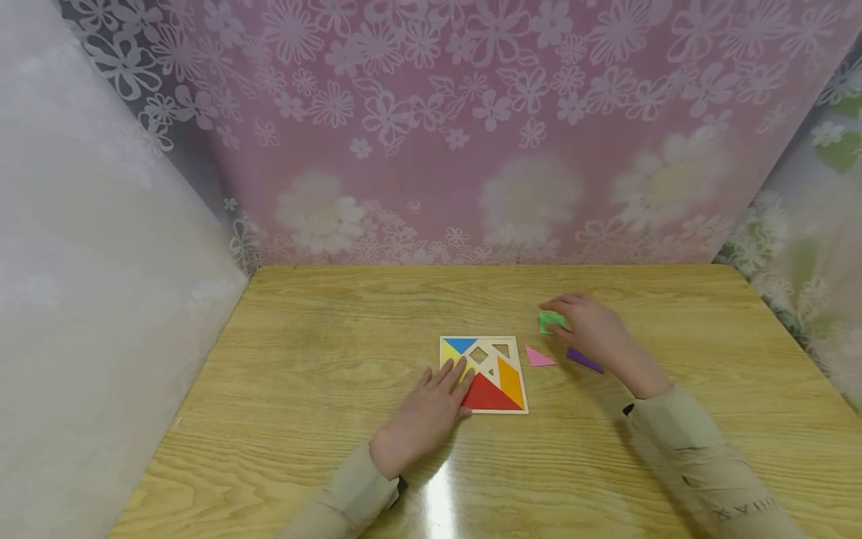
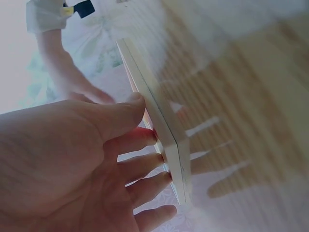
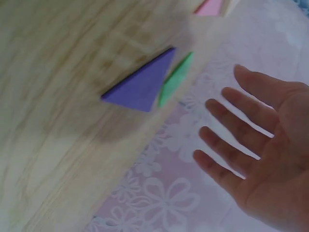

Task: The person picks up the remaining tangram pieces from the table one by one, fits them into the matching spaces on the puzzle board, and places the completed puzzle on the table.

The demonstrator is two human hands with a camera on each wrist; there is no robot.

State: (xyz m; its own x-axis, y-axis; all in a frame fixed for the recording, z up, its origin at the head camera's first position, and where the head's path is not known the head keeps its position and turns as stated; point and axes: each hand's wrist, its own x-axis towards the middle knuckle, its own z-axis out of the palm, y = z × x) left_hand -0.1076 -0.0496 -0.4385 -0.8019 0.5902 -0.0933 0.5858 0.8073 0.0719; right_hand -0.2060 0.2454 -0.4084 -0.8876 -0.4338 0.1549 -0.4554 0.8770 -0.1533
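A square wooden tangram board [image 1: 521,374] lies in front of me, with blue, yellow, red and orange pieces set in it and several bare recesses toward its upper right. My left hand [image 1: 431,408] rests on its left side, fingers extended over the yellow piece [image 1: 450,350]. In the left wrist view, the thumb and fingertips touch the board [image 2: 161,121]. My right hand [image 1: 595,329] hovers over a green square piece [image 1: 545,323], thumb and fingers spread around it. The right wrist view shows that hand [image 3: 256,140] with fingers apart and nothing held, near the green piece [image 3: 176,79].
Between the board and my right hand lies a pink triangle [image 1: 539,357]. A purple triangle [image 1: 584,360] is under the right wrist, nearer to me than the green piece. Floral cloth [image 1: 431,135] hangs behind the wooden table [image 1: 303,359] and along its sides.
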